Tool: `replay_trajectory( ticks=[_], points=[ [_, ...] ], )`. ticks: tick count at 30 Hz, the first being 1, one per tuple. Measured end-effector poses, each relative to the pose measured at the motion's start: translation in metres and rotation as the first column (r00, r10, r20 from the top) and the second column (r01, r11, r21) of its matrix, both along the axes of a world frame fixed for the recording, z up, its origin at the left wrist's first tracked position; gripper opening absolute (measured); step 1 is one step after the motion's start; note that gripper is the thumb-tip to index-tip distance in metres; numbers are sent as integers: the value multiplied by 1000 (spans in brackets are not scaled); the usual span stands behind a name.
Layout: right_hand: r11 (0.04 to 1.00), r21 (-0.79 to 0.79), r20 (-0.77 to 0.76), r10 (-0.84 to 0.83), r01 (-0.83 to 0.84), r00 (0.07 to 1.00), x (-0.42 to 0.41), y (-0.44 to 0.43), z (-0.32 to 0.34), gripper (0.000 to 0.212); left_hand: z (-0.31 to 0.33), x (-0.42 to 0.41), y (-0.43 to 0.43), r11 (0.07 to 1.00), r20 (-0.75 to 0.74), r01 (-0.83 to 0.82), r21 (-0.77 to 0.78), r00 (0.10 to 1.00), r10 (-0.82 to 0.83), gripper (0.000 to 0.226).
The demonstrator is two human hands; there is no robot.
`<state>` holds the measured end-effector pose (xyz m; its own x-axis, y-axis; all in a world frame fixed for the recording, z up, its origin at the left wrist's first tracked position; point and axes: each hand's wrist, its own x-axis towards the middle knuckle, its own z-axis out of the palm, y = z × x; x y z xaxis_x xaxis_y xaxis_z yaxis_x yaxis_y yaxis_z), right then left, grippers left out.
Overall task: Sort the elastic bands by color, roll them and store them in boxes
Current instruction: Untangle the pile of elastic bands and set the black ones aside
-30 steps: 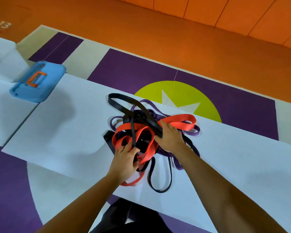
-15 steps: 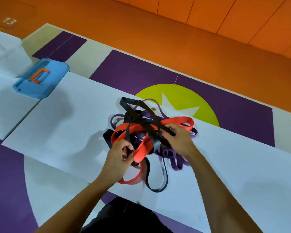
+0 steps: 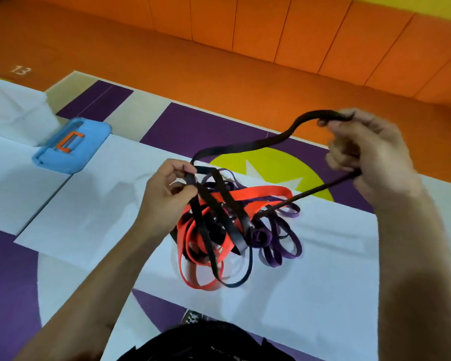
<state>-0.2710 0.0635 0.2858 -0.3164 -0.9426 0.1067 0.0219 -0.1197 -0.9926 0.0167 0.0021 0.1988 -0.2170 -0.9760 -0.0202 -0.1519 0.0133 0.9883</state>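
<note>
A tangle of elastic bands lies on the white sheet point(image 3: 323, 295): red bands point(image 3: 255, 191), purple bands point(image 3: 284, 246) and black bands point(image 3: 219, 214) wound through each other. My right hand point(image 3: 370, 152) is raised to the right of the heap and grips a long black band point(image 3: 248, 147) that stretches up out of it. My left hand point(image 3: 167, 194) pinches black band strands at the heap's top left edge. A blue box point(image 3: 89, 152) with an orange handle lies closed at the left.
The white sheet covers a mat on a purple, yellow and cream floor point(image 3: 193, 126). A second white sheet point(image 3: 11, 162) adjoins it at the left, under the box. An orange padded wall point(image 3: 323, 43) runs along the back. My dark-clothed lap point(image 3: 206, 342) fills the bottom edge.
My right hand has lifted up and to the right, drawing a black band out of the heap. My left hand has shifted to the heap's top left and holds black strands there.
</note>
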Motion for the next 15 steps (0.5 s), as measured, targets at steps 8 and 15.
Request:
replay_trajectory(
  ticks=[8,15],
  points=[
    [997,78,-153,18,-6,988,27,-1,28,13,14,-17,-4,986,-146,109,126,985,-91,50],
    [976,172,-315,183,-134,931,70,-8,24,19,17,-42,15,907,-172,398,137,911,-374,60]
  ],
)
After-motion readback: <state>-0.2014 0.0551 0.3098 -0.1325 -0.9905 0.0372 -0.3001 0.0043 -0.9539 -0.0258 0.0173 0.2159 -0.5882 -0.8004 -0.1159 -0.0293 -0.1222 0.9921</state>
